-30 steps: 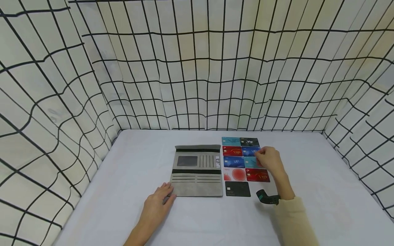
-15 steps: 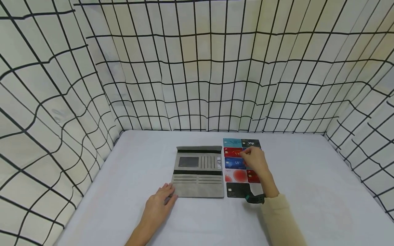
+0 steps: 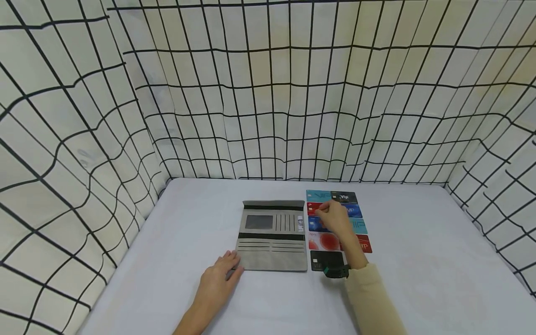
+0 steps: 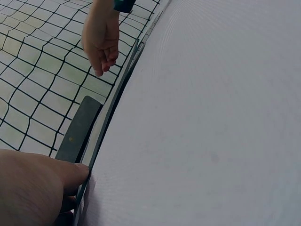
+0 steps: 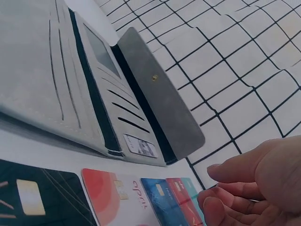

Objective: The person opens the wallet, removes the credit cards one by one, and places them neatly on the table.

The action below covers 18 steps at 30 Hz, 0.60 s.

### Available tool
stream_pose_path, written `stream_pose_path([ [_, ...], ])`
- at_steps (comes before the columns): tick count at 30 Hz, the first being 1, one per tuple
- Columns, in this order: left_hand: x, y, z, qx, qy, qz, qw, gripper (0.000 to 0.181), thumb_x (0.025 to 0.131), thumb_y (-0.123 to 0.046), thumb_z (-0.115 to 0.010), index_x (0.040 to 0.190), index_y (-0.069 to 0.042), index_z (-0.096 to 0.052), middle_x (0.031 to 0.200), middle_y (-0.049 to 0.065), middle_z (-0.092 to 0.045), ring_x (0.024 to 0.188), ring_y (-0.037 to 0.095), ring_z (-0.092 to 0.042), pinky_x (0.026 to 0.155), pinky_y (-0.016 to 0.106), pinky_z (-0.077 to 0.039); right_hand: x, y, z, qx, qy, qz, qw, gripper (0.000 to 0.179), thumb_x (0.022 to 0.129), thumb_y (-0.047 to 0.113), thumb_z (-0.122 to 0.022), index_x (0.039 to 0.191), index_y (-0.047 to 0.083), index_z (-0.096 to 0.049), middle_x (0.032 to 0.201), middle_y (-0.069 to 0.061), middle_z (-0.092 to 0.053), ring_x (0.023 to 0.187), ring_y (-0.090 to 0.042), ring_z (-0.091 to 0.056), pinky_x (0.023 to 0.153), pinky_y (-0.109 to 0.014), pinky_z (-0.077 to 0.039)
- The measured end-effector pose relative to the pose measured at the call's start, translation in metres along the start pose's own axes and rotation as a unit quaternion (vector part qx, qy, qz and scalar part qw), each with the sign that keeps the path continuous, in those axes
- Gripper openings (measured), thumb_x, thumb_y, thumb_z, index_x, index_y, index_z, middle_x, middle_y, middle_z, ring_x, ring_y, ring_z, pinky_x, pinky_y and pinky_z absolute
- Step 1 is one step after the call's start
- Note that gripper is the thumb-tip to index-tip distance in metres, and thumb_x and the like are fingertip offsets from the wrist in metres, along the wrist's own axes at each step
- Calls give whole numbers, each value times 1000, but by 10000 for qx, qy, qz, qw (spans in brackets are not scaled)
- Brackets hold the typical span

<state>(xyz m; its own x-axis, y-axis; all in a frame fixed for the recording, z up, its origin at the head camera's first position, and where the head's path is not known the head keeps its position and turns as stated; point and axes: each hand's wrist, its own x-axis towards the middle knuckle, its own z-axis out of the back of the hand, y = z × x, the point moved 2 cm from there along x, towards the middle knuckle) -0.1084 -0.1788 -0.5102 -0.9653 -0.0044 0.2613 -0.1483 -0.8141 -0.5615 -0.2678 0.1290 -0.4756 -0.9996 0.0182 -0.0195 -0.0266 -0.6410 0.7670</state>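
Observation:
A grey wallet (image 3: 272, 258) lies spread flat on the white table, its slots and a clear window facing up. My left hand (image 3: 217, 281) rests at its lower left corner, fingers along the edge. To the wallet's right, bank cards lie in two columns. My right hand (image 3: 337, 218) is over them, fingertips close to a red card (image 3: 311, 209) in the left column. In the right wrist view, its thumb (image 5: 240, 165) stands apart from the loosely bent fingers, with nothing between them. The forearm partly hides a white and red card (image 3: 318, 241) and a red VIP card (image 3: 365, 243).
A teal card (image 3: 317, 195) and a black Vip card (image 3: 345, 198) form the top row. Nearest the front lies a dark VIP card (image 3: 320, 256). Black-gridded white walls (image 3: 268, 93) enclose the table (image 3: 418, 260) at the back and sides.
My right hand has moved left, from the right column's blue and teal cards to the red card in the left column. The left hand stays at the wallet. The head view shifts slightly.

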Motion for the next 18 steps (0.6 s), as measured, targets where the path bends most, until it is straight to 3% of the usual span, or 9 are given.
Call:
stream_pose_path([
  [11,0,1,-1,31,-87,-59,9999,33,90,-16,-75,117,2,-72,129,18,-68,126,36,-62,107,54,-48,6,13,-20,-430,427,91,9981,20,95,14,-68,108,-1,-68,93,-14,-70,66,-16,-62,60,-23,-57],
  [18,0,1,-1,11,-61,-52,10000,33,90,-16,-75,118,1,-72,130,18,-67,126,36,-62,107,54,-48,8,20,-29,-720,481,396,9955,15,93,10,-68,102,-1,-72,90,-12,-71,70,-16,-61,60,-24,-55],
])
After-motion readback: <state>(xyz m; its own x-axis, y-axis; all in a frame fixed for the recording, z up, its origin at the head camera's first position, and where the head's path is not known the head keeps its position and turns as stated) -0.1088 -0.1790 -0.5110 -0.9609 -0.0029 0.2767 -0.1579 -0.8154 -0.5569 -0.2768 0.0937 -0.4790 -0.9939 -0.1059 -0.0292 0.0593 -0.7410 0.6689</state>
